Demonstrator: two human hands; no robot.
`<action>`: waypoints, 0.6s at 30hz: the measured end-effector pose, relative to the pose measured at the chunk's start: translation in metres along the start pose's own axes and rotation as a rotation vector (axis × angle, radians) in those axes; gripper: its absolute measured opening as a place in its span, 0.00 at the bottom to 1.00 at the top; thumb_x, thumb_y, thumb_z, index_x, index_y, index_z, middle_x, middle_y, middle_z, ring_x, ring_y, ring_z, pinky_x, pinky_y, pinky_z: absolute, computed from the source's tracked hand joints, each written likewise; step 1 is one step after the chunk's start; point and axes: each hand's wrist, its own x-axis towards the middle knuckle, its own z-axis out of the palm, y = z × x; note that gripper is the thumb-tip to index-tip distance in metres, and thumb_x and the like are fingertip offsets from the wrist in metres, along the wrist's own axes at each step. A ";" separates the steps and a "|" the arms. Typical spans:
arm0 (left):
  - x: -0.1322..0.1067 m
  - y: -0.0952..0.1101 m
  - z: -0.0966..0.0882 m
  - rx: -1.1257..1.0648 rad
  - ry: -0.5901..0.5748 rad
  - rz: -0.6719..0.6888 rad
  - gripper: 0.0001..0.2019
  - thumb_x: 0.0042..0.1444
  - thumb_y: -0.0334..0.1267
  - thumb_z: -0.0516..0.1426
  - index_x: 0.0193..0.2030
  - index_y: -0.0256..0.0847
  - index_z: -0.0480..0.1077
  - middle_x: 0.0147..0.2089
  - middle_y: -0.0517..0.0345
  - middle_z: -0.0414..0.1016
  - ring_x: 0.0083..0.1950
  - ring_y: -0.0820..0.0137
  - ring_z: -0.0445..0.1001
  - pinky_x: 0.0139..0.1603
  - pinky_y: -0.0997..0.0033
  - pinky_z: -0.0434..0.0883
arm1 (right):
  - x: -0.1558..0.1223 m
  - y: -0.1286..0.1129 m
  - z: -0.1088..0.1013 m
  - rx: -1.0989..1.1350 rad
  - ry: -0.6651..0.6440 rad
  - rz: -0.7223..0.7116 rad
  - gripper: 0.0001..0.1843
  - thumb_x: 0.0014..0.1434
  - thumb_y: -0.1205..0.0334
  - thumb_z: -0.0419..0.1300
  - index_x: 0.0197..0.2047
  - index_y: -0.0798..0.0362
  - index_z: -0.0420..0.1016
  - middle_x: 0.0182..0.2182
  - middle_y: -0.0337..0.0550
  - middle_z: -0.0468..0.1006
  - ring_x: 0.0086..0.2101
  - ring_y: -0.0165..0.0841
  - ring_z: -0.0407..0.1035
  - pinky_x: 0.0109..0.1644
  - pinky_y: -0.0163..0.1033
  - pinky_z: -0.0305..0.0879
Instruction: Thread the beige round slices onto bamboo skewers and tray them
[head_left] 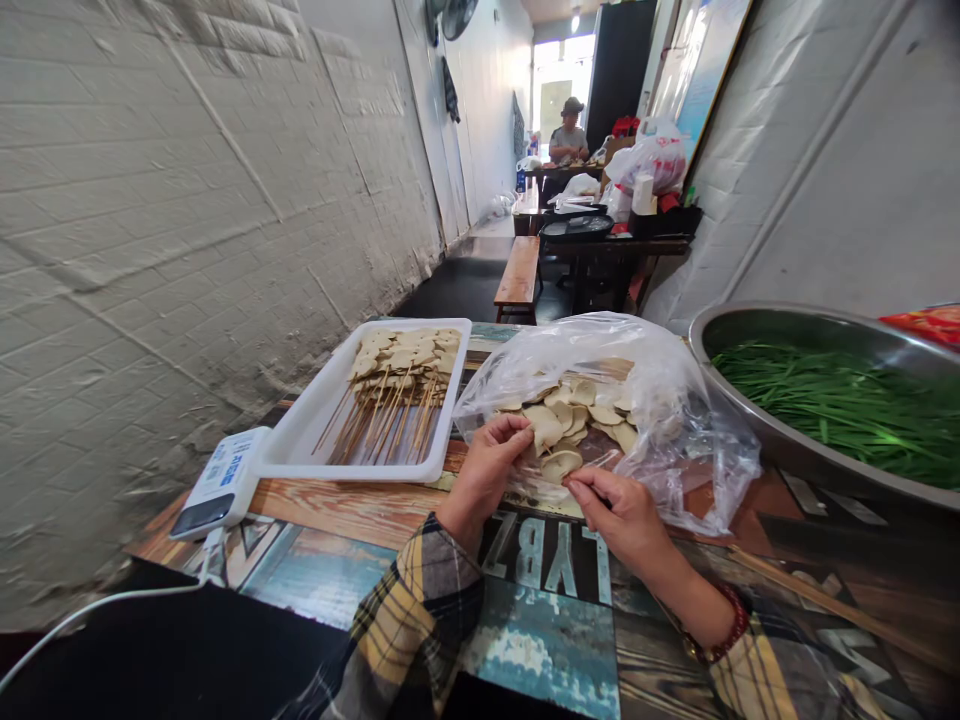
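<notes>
My left hand (495,465) pinches a pale, thin beige slice (545,428) by its left edge, at the near side of an open clear plastic bag (679,475). My right hand (622,515) is closed, thumb against forefinger, on what looks like a thin bamboo skewer, mostly hidden by the fingers. Just beyond its fingertips is another curved slice (561,465). Several loose slices (581,400) lie in the bag's mouth. On the left, a white tray (300,425) holds skewered slices (409,355) in rows, their bamboo sticks (394,415) pointing toward me.
A large metal basin (750,420) of long green leaves (832,400) stands at the right. A white scale-like device (221,485) with a cable sits at the left edge, beside the wall. Beyond are a wooden bench (519,272), cluttered tables and a seated person (568,140).
</notes>
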 end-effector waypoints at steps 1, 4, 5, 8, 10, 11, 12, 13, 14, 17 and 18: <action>0.000 0.000 0.001 0.008 0.001 0.012 0.12 0.40 0.42 0.68 0.28 0.36 0.74 0.25 0.62 0.70 0.23 0.80 0.61 0.23 0.79 0.55 | 0.000 0.000 0.000 0.010 -0.007 0.015 0.15 0.62 0.56 0.53 0.31 0.53 0.76 0.16 0.35 0.69 0.17 0.28 0.63 0.23 0.33 0.59; -0.001 0.001 0.002 0.038 0.018 0.035 0.11 0.41 0.41 0.67 0.28 0.36 0.75 0.25 0.62 0.70 0.24 0.79 0.60 0.23 0.78 0.55 | -0.001 0.000 0.001 0.051 -0.024 0.073 0.15 0.62 0.55 0.53 0.32 0.54 0.76 0.14 0.33 0.66 0.16 0.28 0.62 0.22 0.32 0.57; -0.001 0.002 0.002 0.050 0.026 0.040 0.11 0.41 0.41 0.67 0.29 0.36 0.75 0.25 0.61 0.70 0.24 0.79 0.61 0.24 0.78 0.55 | -0.001 0.000 0.001 0.066 -0.028 0.091 0.15 0.62 0.55 0.53 0.32 0.54 0.76 0.14 0.33 0.65 0.16 0.28 0.61 0.22 0.32 0.57; 0.000 0.001 0.002 0.077 0.045 0.068 0.10 0.42 0.41 0.67 0.29 0.37 0.76 0.27 0.60 0.72 0.26 0.77 0.64 0.27 0.77 0.59 | -0.001 -0.001 0.001 0.100 -0.035 0.119 0.16 0.62 0.54 0.53 0.32 0.54 0.76 0.13 0.32 0.64 0.16 0.28 0.61 0.22 0.32 0.56; 0.000 0.000 0.001 0.095 0.052 0.097 0.09 0.43 0.40 0.66 0.29 0.37 0.76 0.28 0.60 0.73 0.28 0.76 0.66 0.29 0.76 0.61 | -0.001 -0.001 0.001 0.115 -0.034 0.124 0.15 0.62 0.55 0.53 0.32 0.55 0.76 0.13 0.32 0.64 0.16 0.27 0.60 0.22 0.32 0.56; 0.000 -0.001 0.001 0.103 0.055 0.111 0.09 0.43 0.40 0.66 0.29 0.37 0.76 0.28 0.60 0.73 0.28 0.76 0.66 0.30 0.76 0.62 | -0.001 -0.001 0.002 0.121 -0.034 0.125 0.15 0.62 0.55 0.53 0.32 0.55 0.76 0.13 0.32 0.64 0.16 0.27 0.60 0.22 0.32 0.55; 0.001 -0.001 0.000 0.111 0.056 0.123 0.09 0.43 0.40 0.66 0.29 0.37 0.76 0.28 0.60 0.74 0.28 0.75 0.66 0.31 0.76 0.63 | -0.001 -0.001 0.002 0.125 -0.035 0.124 0.15 0.62 0.55 0.53 0.32 0.55 0.76 0.14 0.32 0.64 0.16 0.27 0.60 0.22 0.32 0.55; 0.001 -0.002 0.000 0.115 0.056 0.133 0.09 0.43 0.40 0.66 0.29 0.37 0.76 0.28 0.60 0.74 0.28 0.75 0.67 0.32 0.75 0.63 | -0.001 0.000 0.002 0.129 -0.035 0.122 0.15 0.62 0.55 0.53 0.32 0.54 0.76 0.14 0.32 0.64 0.16 0.27 0.60 0.22 0.32 0.55; 0.001 -0.003 -0.001 0.118 0.056 0.139 0.09 0.43 0.40 0.66 0.29 0.37 0.76 0.28 0.60 0.74 0.29 0.75 0.67 0.33 0.75 0.64 | -0.001 0.000 0.002 0.131 -0.035 0.119 0.15 0.62 0.56 0.53 0.32 0.54 0.76 0.14 0.32 0.64 0.17 0.27 0.60 0.22 0.32 0.55; 0.002 -0.005 -0.002 0.129 0.053 0.152 0.09 0.44 0.40 0.66 0.31 0.36 0.76 0.29 0.59 0.75 0.30 0.74 0.69 0.34 0.75 0.65 | -0.001 0.003 0.004 0.140 -0.034 0.119 0.15 0.62 0.55 0.53 0.32 0.55 0.76 0.15 0.32 0.64 0.17 0.27 0.59 0.23 0.32 0.55; 0.003 -0.006 -0.003 0.144 0.051 0.162 0.09 0.45 0.40 0.66 0.31 0.36 0.76 0.30 0.58 0.76 0.31 0.73 0.70 0.35 0.74 0.66 | -0.001 0.004 0.004 0.144 -0.036 0.125 0.15 0.62 0.55 0.53 0.32 0.55 0.75 0.15 0.32 0.63 0.17 0.27 0.59 0.23 0.32 0.55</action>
